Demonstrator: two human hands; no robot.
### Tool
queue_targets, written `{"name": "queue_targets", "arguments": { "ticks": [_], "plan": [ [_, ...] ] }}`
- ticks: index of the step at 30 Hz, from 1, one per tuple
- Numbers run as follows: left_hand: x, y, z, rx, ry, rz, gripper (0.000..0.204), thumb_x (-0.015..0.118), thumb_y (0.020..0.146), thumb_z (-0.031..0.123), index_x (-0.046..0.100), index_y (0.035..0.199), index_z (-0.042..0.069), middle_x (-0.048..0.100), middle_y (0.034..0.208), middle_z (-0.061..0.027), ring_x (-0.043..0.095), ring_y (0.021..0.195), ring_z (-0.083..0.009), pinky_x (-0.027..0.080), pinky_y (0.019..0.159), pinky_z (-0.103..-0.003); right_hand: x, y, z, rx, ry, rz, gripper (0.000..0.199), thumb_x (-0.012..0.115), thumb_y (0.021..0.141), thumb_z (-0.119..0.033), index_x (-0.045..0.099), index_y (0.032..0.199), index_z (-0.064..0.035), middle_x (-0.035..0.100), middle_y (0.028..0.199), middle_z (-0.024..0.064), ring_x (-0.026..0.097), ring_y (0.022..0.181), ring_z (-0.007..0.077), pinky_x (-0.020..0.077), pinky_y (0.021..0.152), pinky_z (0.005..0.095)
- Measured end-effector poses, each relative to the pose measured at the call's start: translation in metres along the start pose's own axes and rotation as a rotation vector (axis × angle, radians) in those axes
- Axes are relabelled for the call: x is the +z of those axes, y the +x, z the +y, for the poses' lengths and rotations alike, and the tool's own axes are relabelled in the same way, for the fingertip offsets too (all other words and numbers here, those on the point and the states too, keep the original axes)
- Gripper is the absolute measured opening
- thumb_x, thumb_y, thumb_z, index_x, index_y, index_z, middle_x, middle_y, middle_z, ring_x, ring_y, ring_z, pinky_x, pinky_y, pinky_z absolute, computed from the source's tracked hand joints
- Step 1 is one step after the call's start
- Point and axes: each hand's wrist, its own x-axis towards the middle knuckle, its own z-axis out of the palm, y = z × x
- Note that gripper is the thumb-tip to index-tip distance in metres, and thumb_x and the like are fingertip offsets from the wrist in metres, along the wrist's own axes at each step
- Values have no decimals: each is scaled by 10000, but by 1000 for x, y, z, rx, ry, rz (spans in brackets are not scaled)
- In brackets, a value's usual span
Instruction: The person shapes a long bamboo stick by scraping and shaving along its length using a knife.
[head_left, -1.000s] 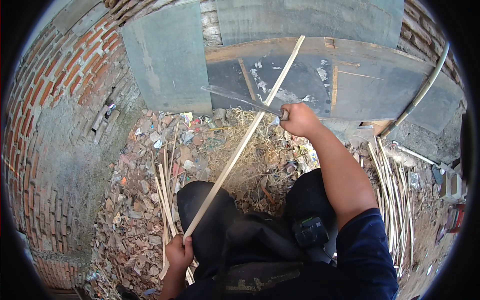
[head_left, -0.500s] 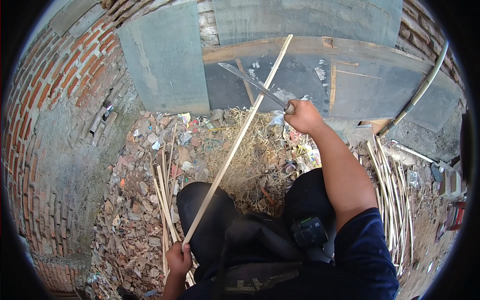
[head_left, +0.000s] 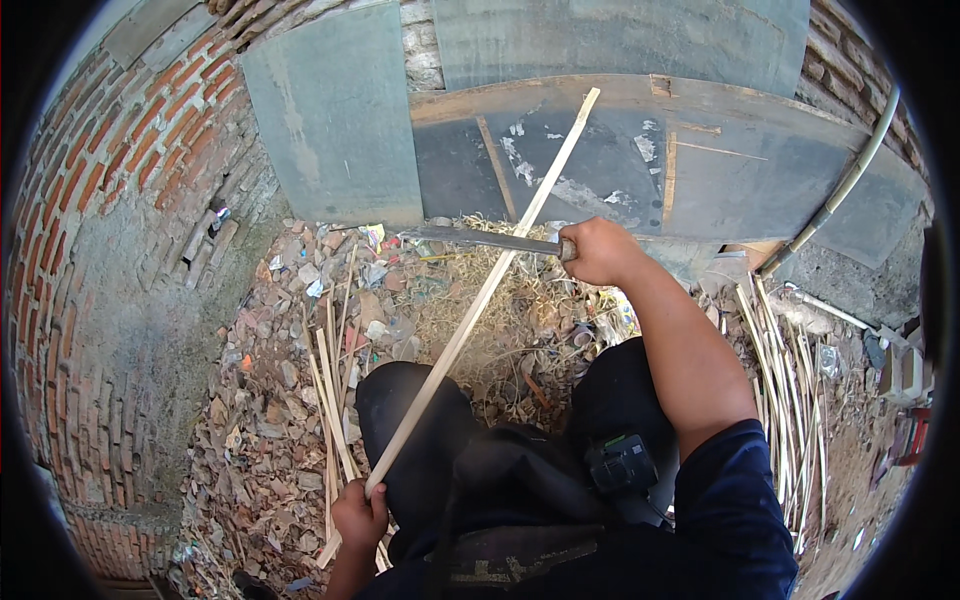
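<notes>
A long pale bamboo strip [head_left: 470,316] slants from my lower left up toward the panels at the far side. My left hand [head_left: 360,512] is closed round its near end, beside my left knee. In my right hand [head_left: 598,252] is the handle of a machete [head_left: 470,237], its long dark blade pointing left. The blade crosses the strip at about its middle; whether it touches is hard to tell. Below the blade lie curly pale shavings [head_left: 455,285] on the rubble between and beyond my knees.
More strips [head_left: 328,400] lie beside my left leg, and a larger bundle of strips [head_left: 785,400] rests at the right. Ahead stand grey panels [head_left: 540,165]; a worn brick wall [head_left: 100,300] rises at the left. A pole [head_left: 835,195] leans at the right.
The machete has come down along the strip toward me, and its blade has swung from slanting up-left to nearly level. The strip's far end has dropped slightly nearer. My left hand keeps its hold.
</notes>
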Motion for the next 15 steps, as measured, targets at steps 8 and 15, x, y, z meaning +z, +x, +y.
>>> {"name": "queue_targets", "arguments": {
  "ticks": [8, 15],
  "plan": [
    [6, -3, -7, 65, 85, 30, 270, 693, 925, 292, 632, 859, 37, 599, 676, -173, 607, 596, -413, 470, 540, -489, 10, 11, 24, 14, 58, 16, 383, 689, 735, -212, 729, 1099, -103, 735, 959, 201, 700, 962, 385, 559, 878, 477],
    [7, 2, -14, 101, 110, 28, 294, 670, 934, 298, 605, 836, 29, 587, 666, -181, 602, 592, -419, 462, 538, -504, 8, 1, 6, 19, 219, 57, 375, 700, 742, -208, 729, 1097, -90, 724, 963, 229, 695, 969, 386, 553, 867, 466]
  ]
}}
